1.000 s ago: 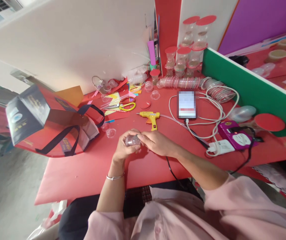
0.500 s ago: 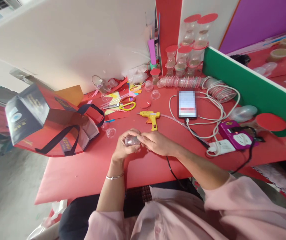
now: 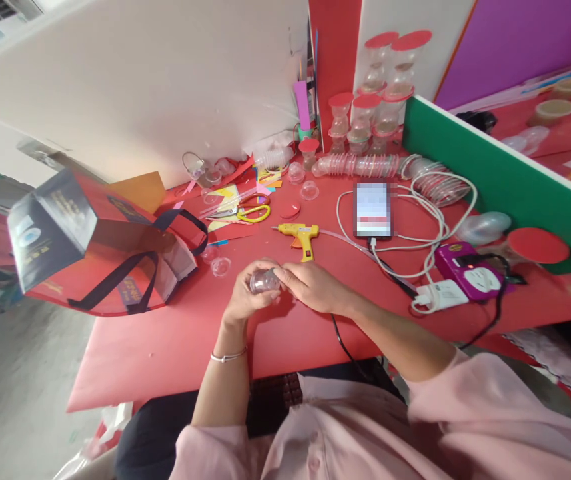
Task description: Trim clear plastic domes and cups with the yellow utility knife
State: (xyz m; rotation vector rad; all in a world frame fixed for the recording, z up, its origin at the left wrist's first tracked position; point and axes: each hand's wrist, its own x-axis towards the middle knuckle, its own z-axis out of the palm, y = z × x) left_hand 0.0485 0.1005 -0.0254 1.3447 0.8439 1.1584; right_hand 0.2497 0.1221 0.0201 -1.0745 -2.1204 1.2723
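Observation:
A small clear plastic cup (image 3: 264,281) lies on its side between my hands, above the near part of the table. Wrapped round its left side are the fingers of my left hand (image 3: 244,293). My right hand (image 3: 306,283) pinches the cup's right end with thumb and fingers; the fingers beneath are partly hidden. Just beyond my hands a yellow glue gun (image 3: 299,235) rests on the table, its nozzle toward the left. Scissors with yellow handles (image 3: 250,212) lie farther back among paper scraps.
A red and dark gift bag (image 3: 110,247) lies at the left. Stacked cups with red lids (image 3: 362,120) stand at the back, beside a row of nested clear cups (image 3: 358,165). To the right are a phone (image 3: 373,209), cables and a purple power adapter (image 3: 470,270). A green divider (image 3: 490,173) borders the right.
The clear cup has turned slightly in my fingers, and more of its side shows. Both hands keep nearly the same place; the camera view has shifted a little.

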